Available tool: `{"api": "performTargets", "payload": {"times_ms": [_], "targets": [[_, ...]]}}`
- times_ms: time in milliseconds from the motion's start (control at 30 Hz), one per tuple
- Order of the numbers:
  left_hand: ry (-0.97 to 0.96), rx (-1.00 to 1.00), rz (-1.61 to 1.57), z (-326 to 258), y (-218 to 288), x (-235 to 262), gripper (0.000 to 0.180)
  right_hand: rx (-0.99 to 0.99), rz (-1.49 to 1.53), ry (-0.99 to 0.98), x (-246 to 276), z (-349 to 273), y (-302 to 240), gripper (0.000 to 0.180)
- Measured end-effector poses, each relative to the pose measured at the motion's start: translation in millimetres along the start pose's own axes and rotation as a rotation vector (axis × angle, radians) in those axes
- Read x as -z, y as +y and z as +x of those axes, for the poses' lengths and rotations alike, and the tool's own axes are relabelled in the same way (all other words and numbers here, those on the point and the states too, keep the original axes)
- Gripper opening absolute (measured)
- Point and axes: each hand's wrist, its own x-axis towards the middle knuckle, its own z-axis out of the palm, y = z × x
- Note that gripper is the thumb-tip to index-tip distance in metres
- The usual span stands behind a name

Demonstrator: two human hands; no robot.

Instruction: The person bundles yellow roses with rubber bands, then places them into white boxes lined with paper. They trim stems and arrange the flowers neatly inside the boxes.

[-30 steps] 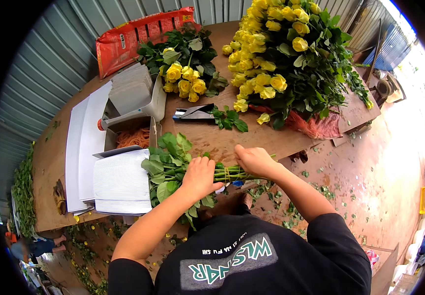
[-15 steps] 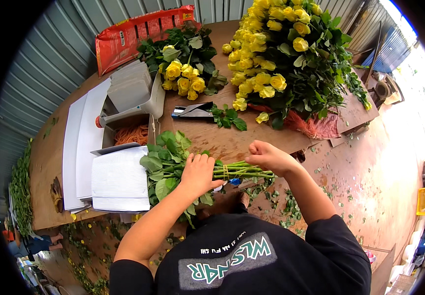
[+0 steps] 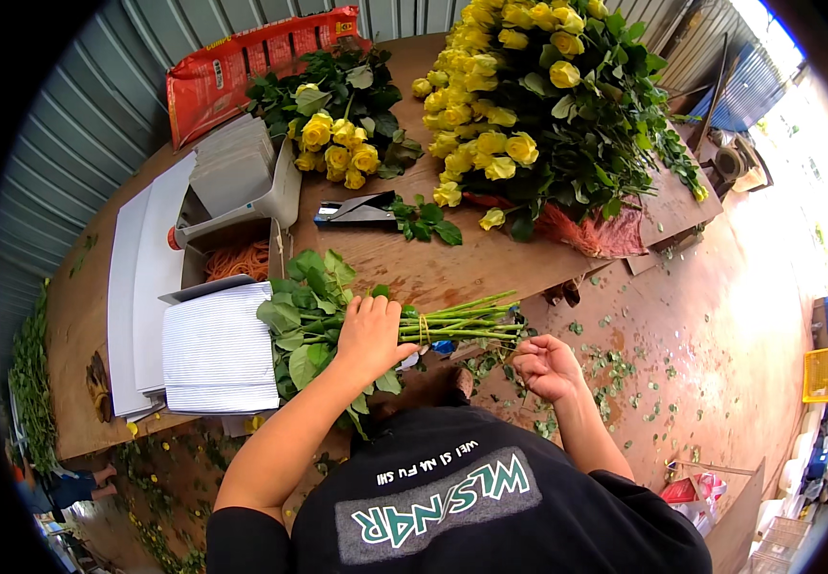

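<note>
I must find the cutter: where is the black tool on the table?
In the head view, the black tool lies mid-table, between the small rose bunch and the big rose heap.

Two hands: left hand [image 3: 368, 335], right hand [image 3: 546, 366]. One tied bunch of stems [image 3: 452, 323]. Two heaps of yellow roses: small heap [image 3: 337, 134], big heap [image 3: 538, 105]. One table [image 3: 414, 263].
</note>
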Motion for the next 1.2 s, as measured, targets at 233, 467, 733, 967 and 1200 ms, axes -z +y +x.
{"api": "performTargets", "payload": {"times_ms": [233, 467, 733, 967, 1200], "targets": [[0.008, -0.004, 0.001, 0, 0, -6, 0.053, -0.022, -0.257, 0.061, 0, 4, 19, 0.017], [0.053, -0.008, 0.041, -3, 11, -2, 0.058, 0.321, -1.423, -0.151, -9, 16, 68, 0.020], [0.018, -0.173, 0.005, 18, 38, 1, 0.047, 0.362, -0.967, -0.159, 8, 19, 52, 0.018], [-0.115, -0.337, -0.011, 40, 34, -7, 0.033, 0.292, -0.609, -0.109, 26, 21, 44, 0.013], [-0.083, -0.327, -0.035, 41, 33, -8, 0.029, 0.428, -0.430, -0.169, 21, 35, 27, 0.019]]}}
